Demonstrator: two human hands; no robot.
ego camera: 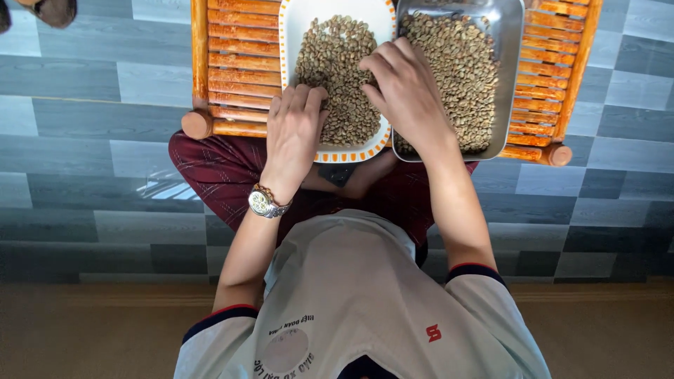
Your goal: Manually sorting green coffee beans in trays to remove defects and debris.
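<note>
Both hands flat, fingers loosely spread on beans (344, 105) in white dish (382, 14): left hand (295, 130); right hand (404, 91).

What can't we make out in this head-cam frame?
- Far ends of the white plate and metal tray: cut off by the top edge.
- Beans under the left hand and right hand: covered by the palms.
- Right fingers: curled down, any pinched bean hidden.
- Dark object, top left: mostly out of frame.
</note>
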